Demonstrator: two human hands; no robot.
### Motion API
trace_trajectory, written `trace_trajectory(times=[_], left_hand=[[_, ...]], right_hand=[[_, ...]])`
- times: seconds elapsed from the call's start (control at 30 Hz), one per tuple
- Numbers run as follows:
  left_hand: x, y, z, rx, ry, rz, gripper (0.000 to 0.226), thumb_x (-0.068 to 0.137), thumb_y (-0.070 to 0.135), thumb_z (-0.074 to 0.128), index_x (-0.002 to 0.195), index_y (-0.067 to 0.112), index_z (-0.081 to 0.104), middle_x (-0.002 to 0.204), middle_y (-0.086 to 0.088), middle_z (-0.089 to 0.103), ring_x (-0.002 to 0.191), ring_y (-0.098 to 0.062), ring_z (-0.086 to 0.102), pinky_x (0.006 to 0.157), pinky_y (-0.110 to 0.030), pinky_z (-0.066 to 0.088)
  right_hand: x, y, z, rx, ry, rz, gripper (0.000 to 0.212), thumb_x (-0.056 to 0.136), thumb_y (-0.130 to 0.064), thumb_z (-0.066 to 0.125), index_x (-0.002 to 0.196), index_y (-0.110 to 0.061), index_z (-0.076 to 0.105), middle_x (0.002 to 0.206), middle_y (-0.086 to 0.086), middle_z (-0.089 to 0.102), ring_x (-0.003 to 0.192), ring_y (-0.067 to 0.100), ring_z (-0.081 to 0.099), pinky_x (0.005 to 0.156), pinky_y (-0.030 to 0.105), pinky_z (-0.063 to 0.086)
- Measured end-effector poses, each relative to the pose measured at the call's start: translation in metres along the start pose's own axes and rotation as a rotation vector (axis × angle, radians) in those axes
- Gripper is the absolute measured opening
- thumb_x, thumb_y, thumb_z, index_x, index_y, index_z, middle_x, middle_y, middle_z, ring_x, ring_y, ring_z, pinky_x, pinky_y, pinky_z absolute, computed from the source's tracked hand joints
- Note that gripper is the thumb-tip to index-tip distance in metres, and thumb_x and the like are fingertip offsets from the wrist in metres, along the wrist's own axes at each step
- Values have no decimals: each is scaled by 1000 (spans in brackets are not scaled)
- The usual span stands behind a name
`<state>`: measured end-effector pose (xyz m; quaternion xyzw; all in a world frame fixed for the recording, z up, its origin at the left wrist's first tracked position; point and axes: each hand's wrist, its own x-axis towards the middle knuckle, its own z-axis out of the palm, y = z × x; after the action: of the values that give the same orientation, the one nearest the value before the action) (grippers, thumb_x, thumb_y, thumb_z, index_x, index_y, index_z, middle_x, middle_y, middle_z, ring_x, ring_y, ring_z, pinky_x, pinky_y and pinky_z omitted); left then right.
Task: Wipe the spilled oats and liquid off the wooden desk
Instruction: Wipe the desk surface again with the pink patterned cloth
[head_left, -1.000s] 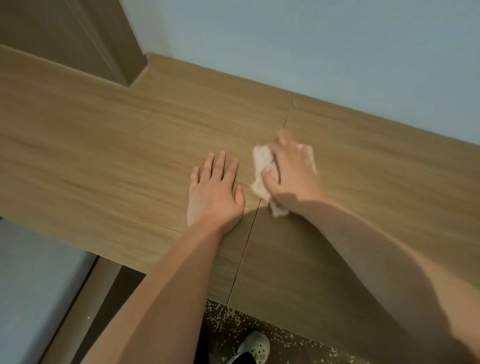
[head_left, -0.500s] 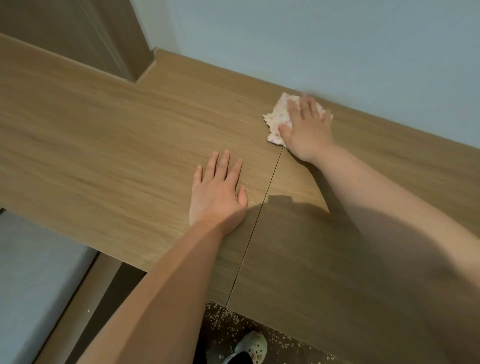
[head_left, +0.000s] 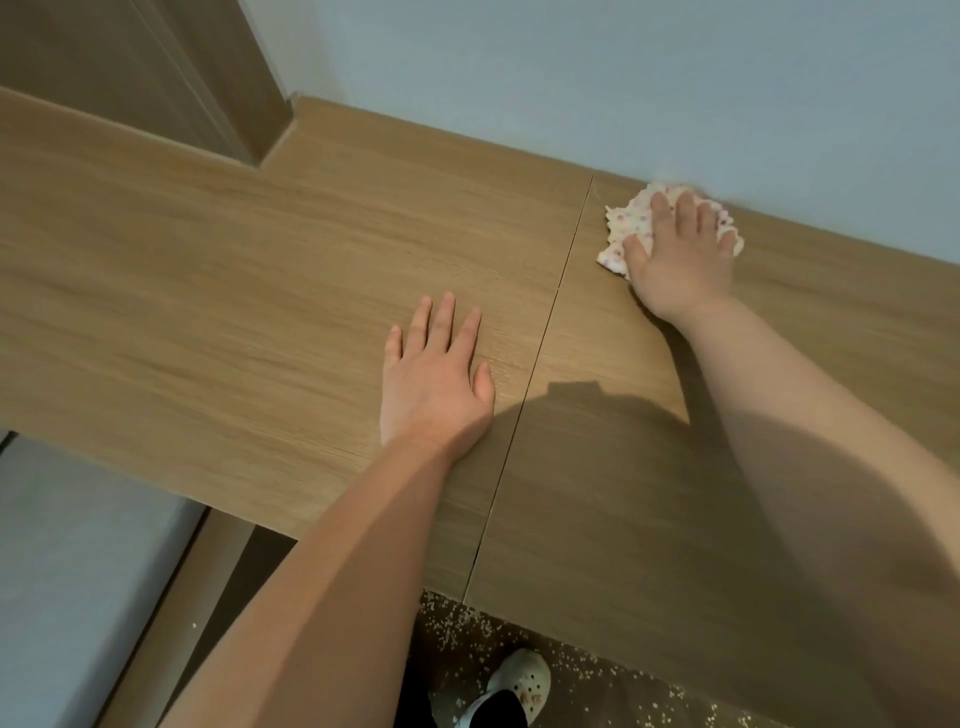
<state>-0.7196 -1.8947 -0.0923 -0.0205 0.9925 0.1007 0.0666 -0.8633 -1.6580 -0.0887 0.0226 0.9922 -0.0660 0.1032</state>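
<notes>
While right hand (head_left: 680, 260) presses cloth (head_left: 626, 221) with straight fingers at far right of desk (head_left: 260, 286) by wall (head_left: 623, 78), left hand (head_left: 434, 379) rests flat, holding nothing, just left of seam (head_left: 545, 332) | oats (head_left: 457, 621) scattered on floor (head_left: 597, 675) by shoe (head_left: 519, 680), below near edge

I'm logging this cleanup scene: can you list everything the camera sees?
light-brown wooden desk: one, two panels meeting at a seam, fills the middle
crumpled white dotted cloth: one, white with pinkish dots, at the desk's far edge by the wall
pale grey-blue wall: one, behind the desk
brown wooden upright panel: one, top left
scattered pale oats: many, on the dark floor below the desk's near edge
white clog shoe: one, bottom centre
grey flat surface: one, lower left
left hand: flat on the desk, left of the seam
right hand: presses the cloth, fingers straight
</notes>
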Motion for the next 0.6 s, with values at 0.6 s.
trace_trajectory(times=[0.6], left_hand=[[1, -2, 2, 30, 9, 16, 60, 99, 40, 28, 156, 28, 14, 165, 0, 2, 151, -21, -5, 122, -44, 1]], right_hand=[[-140, -16, 23, -206, -136, -375, 60, 96, -55, 7, 151, -38, -12, 161, -3, -19, 148, 19, -17, 120, 49, -8]])
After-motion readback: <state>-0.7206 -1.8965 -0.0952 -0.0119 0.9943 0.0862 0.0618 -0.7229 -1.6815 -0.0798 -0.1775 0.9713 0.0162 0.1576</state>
